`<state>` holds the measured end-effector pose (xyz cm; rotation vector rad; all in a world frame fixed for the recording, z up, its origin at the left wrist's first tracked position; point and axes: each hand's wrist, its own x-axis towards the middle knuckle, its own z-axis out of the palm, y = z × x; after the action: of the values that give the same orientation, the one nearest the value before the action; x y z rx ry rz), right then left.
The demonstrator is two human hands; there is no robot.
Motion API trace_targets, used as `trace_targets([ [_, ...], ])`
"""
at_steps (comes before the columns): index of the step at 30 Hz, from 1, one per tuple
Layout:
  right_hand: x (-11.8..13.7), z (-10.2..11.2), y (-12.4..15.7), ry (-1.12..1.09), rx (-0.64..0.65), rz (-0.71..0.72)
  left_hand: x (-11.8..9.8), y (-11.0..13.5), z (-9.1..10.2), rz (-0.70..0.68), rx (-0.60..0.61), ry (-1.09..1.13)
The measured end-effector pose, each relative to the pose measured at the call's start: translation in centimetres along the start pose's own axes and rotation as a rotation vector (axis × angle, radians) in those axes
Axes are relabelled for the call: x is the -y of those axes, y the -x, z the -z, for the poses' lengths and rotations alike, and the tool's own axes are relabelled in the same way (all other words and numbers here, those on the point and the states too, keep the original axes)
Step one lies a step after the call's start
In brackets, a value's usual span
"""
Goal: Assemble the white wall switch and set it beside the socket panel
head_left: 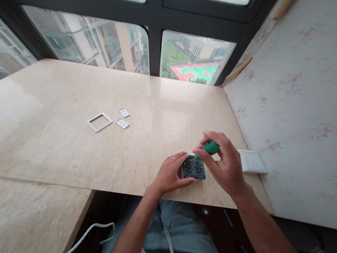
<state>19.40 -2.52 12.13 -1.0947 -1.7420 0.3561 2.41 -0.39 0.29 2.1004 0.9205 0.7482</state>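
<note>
A dark grey switch module (193, 169) with its cover off lies near the front edge of the beige marble counter (104, 150). My left hand (171, 173) rests against its left side, fingers curled round its edge, a ring on one finger. My right hand (223, 163) is closed on a green-handled screwdriver (208, 148), whose tip points down-left into the top of the module.
A white square frame (99, 122) and two small white rocker plates (123, 118) lie farther back on the counter. A white wall socket (252, 161) sits on the flowered wall (300, 107) at right. A white cable (78, 244) hangs below the counter edge. Windows run along the back.
</note>
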Motion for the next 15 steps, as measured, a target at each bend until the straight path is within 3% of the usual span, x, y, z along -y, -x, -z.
trace_targets([
  [2, 0.3, 0.3, -0.2, 0.041, 0.064, 0.021, 0.0, 0.0, 0.0, 0.0, -0.002, -0.004],
  [9, 2.1, 2.6, -0.9, -0.047, 0.333, -0.142, 0.0, 0.0, -0.1, -0.004, -0.009, 0.0],
  [15, 2.1, 3.0, -1.7, 0.062, 0.292, -0.09, 0.0, 0.0, 0.0, 0.004, 0.001, 0.002],
])
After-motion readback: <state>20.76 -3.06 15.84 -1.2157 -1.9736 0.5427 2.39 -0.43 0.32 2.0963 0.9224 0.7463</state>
